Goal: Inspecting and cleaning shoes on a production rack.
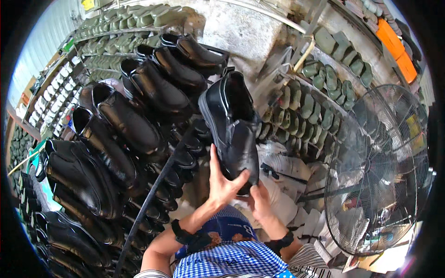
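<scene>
Head view: a long rack of black shoes (125,125) fills your left side, row on row, toes pointing outward. To your right stands a big wire-caged fan (378,171). Behind it, shelves of green shoe lasts (320,99) run up the wall.

Between rack and fan you hold one black shoe (234,123) up in the air, toe down toward you, opening tilted away, close beside the upper row of the rack but apart from it.

Your left hand (221,183) is closed around the toe end, thumb across the front, fingers along the sole side. Your right hand (258,199) cups the toe from below, fingers curled onto it.

Step in hand, as you would judge it: the shoe is lifted for a look or for placing on the rack, not yet set down. A next move calls for a firm two-handed hold and a free slot among the rows.
</scene>
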Tool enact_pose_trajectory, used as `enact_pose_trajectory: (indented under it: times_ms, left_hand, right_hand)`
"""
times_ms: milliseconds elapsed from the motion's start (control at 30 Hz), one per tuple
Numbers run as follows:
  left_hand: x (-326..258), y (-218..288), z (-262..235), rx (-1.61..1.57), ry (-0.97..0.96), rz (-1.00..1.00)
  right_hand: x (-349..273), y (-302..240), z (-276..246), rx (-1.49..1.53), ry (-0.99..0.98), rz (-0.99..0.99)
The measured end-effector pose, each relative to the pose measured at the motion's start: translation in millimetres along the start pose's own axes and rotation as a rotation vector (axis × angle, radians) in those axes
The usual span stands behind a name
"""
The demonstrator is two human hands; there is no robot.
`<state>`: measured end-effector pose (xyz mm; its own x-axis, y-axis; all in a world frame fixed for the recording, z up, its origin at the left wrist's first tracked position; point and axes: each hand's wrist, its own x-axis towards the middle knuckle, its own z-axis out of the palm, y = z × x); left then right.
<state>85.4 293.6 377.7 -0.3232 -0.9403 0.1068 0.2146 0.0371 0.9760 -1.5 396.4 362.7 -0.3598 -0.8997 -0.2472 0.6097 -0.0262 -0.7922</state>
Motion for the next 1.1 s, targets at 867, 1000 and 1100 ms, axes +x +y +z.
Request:
enact_pose_trajectory:
  times_ms: [867,1000,1100]
  left_hand:
    - [-70,-1,-34,0.598,-0.153,-0.011]
    - [-67,-2,-34,0.595,-0.151,-0.002]
    - [-64,-4,-35,0.638,-0.137,0.001]
  right_hand:
    - [-3,-45,20,-1.185,-0.09,-0.421]
    - [-2,-41,22,-0.977,-0.089,-0.461]
    - [7,-39,11,-0.948,-0.131,-0.364]
